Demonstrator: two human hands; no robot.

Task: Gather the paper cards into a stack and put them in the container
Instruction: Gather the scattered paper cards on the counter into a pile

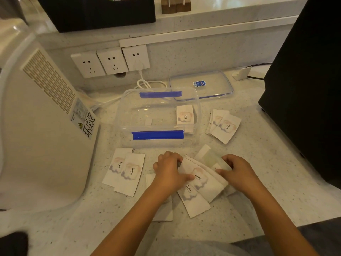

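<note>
left hand (170, 172) and right hand (238, 172), fingers curled, seemingly pinch opposite ends of a card bundle (203, 179).

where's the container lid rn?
In the head view the lid lies flat on the counter, behind and right of the open container, just right of the wall sockets and near the black box.

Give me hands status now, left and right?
Left hand: closed on the card stack.
Right hand: closed on the same card stack's other end.
</note>
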